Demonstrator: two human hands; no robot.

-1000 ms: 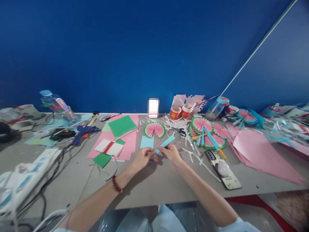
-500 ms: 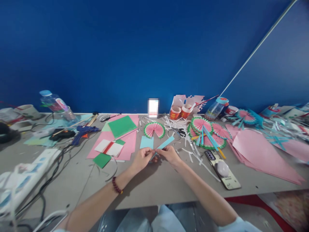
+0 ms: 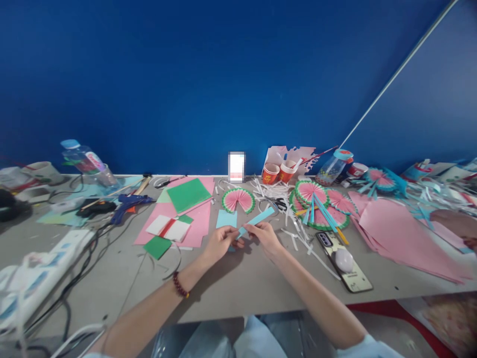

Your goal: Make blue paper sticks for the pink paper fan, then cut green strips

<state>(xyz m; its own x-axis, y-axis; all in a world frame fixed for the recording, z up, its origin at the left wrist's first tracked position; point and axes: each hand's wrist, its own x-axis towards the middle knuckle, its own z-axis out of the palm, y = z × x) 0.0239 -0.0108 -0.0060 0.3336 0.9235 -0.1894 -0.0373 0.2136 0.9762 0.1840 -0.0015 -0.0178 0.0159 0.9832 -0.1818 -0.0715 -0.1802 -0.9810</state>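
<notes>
My left hand [image 3: 220, 243] and my right hand [image 3: 263, 235] meet just above the grey table [image 3: 238, 283], both pinching a narrow light-blue paper strip [image 3: 260, 217]. The strip slants up to the right from between my fingers. A light-blue paper square [image 3: 226, 219] lies flat just behind my left hand. A half-round pink and green watermelon paper fan [image 3: 238, 199] sits further back. A red bead bracelet is on my left wrist.
Pink and green paper sheets [image 3: 186, 209] lie at the left, with a blue glue gun [image 3: 128, 203] and cables. Several watermelon fans [image 3: 316, 204], white paper scraps, scissors [image 3: 278, 203] and a phone [image 3: 345, 261] are at the right. Another person's hand [image 3: 452, 223] reaches in at the far right.
My hands have stayed together on the blue strip, shifting it slightly between the fingers. Another person's hand has come into view at the far right edge.
</notes>
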